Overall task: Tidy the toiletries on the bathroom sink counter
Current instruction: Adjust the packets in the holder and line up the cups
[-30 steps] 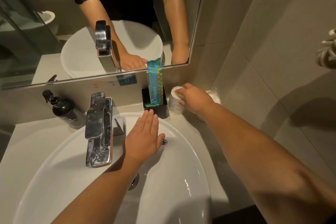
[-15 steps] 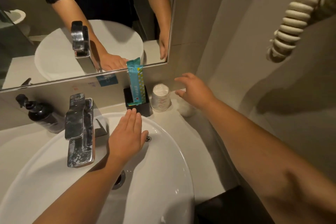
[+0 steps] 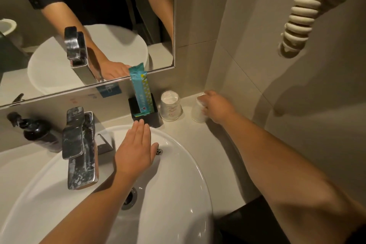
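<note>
right hand (image 3: 216, 106) grips upturned paper cup (image 3: 198, 112) — left hand (image 3: 134, 149) flat | glossy basin (image 3: 178, 174)

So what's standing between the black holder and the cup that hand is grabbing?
In the head view, one upside-down paper cup stands there.

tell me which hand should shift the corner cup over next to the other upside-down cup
Right. The right hand already grips the corner cup, close beside the other cup. The left hand lies flat on the basin rim, farther away.
</note>
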`<state>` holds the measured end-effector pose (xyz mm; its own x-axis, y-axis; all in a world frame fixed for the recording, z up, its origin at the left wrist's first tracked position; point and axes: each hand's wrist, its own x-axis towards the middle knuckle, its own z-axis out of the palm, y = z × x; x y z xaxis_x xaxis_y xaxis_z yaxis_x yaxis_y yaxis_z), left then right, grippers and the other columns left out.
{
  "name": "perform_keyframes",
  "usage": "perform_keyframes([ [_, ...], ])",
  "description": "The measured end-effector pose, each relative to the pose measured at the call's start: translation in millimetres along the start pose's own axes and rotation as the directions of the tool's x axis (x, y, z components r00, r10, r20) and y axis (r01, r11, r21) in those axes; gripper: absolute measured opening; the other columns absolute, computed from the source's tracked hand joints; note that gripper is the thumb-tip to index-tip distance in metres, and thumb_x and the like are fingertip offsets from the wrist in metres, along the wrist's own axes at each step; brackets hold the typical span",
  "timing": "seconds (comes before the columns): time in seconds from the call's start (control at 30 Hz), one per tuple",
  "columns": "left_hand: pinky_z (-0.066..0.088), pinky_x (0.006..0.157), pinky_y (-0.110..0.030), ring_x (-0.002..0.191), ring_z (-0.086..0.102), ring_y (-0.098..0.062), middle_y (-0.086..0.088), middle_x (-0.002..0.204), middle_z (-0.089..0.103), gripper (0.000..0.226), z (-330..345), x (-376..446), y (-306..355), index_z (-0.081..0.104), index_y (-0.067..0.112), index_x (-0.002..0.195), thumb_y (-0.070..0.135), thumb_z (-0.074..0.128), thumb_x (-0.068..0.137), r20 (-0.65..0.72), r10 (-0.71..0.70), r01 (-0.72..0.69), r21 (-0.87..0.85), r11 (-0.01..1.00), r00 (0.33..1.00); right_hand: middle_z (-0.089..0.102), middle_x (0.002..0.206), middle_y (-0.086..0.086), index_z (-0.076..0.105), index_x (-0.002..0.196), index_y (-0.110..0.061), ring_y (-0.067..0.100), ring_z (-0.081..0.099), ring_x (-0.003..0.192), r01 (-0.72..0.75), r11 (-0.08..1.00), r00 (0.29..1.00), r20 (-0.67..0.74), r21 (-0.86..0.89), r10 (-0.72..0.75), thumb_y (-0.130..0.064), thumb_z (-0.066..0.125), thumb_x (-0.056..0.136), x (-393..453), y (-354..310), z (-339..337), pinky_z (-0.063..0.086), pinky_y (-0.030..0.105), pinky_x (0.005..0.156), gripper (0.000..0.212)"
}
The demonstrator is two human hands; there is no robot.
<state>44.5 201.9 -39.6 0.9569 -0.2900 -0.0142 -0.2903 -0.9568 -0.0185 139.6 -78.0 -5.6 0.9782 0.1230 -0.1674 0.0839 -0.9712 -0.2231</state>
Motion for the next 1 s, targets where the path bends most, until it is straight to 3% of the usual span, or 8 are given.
perform_keyframes([
  [0.13, 0.022, 0.116, -0.043, 0.141, 0.025, -0.034, -0.022, 0.15, 0.031, 0.081, 0, 0, 0, 0.032, -0.002, 0.142, 0.052, -0.003, 0.093, -0.002, 0.001, -0.002, -0.007, 1.0, 1.0, 0.049, 0.114, 0.016, 0.058, 0.096, -0.012, 0.036, 0.057, 0.096, 0.063, 0.998, 0.997, -0.034, -0.019, -0.064, -0.007, 0.059, 0.081, 9, -8, -1, 0.045, 0.035, 0.072, 0.016],
  [0.2, 0.024, 0.115, -0.044, 0.14, 0.028, -0.035, -0.023, 0.149, 0.033, 0.082, -1, 0, 0, 0.034, -0.003, 0.141, 0.052, -0.005, 0.094, 0.008, 0.005, -0.005, -0.018, 1.0, 1.0, 0.05, 0.109, 0.016, 0.058, 0.095, -0.011, 0.037, 0.057, 0.095, 0.08, 0.996, 0.996, -0.036, -0.029, -0.081, -0.005, 0.058, 0.079, 16, -11, -3, 0.043, 0.035, 0.07, 0.017],
  [0.33, 0.031, 0.111, -0.047, 0.135, 0.036, -0.038, -0.026, 0.143, 0.041, 0.08, -2, 1, 0, 0.042, -0.006, 0.136, 0.05, 0.0, 0.096, 0.017, 0.002, -0.001, -0.031, 1.0, 1.0, 0.04, 0.144, 0.019, 0.057, 0.119, -0.017, 0.04, 0.05, 0.12, 0.078, 0.997, 0.996, -0.03, -0.023, -0.079, -0.006, 0.056, 0.085, 30, -13, -3, 0.046, 0.038, 0.094, 0.036],
  [0.4, 0.031, 0.111, -0.047, 0.136, 0.034, -0.037, -0.025, 0.144, 0.04, 0.081, -1, 1, -1, 0.041, -0.005, 0.137, 0.051, -0.001, 0.095, 0.018, 0.002, -0.001, -0.034, 0.999, 1.0, 0.032, 0.152, 0.016, 0.055, 0.126, -0.02, 0.039, 0.046, 0.126, 0.077, 0.997, 0.997, -0.023, -0.016, -0.078, -0.005, 0.054, 0.086, 34, -12, -2, 0.043, 0.039, 0.099, 0.043],
  [0.63, 0.033, 0.108, -0.049, 0.131, 0.042, -0.04, -0.028, 0.138, 0.046, 0.076, -2, 2, -1, 0.047, -0.008, 0.132, 0.047, 0.007, 0.097, 0.02, 0.0, 0.0, -0.031, 1.0, 1.0, 0.027, 0.155, 0.014, 0.053, 0.127, -0.023, 0.04, 0.043, 0.13, 0.068, 0.998, 0.997, -0.024, -0.002, -0.068, -0.008, 0.053, 0.087, 40, -6, 1, 0.039, 0.038, 0.101, 0.042],
  [1.0, 0.029, 0.109, -0.048, 0.133, 0.04, -0.038, -0.026, 0.14, 0.044, 0.075, -1, 1, -1, 0.046, -0.006, 0.134, 0.048, 0.007, 0.097, 0.02, 0.004, -0.004, -0.014, 1.0, 1.0, 0.028, 0.155, 0.013, 0.053, 0.124, -0.019, 0.038, 0.045, 0.128, 0.099, 0.994, 0.994, -0.049, -0.038, -0.101, -0.005, 0.055, 0.085, 42, -3, 2, 0.041, 0.037, 0.098, 0.042],
])
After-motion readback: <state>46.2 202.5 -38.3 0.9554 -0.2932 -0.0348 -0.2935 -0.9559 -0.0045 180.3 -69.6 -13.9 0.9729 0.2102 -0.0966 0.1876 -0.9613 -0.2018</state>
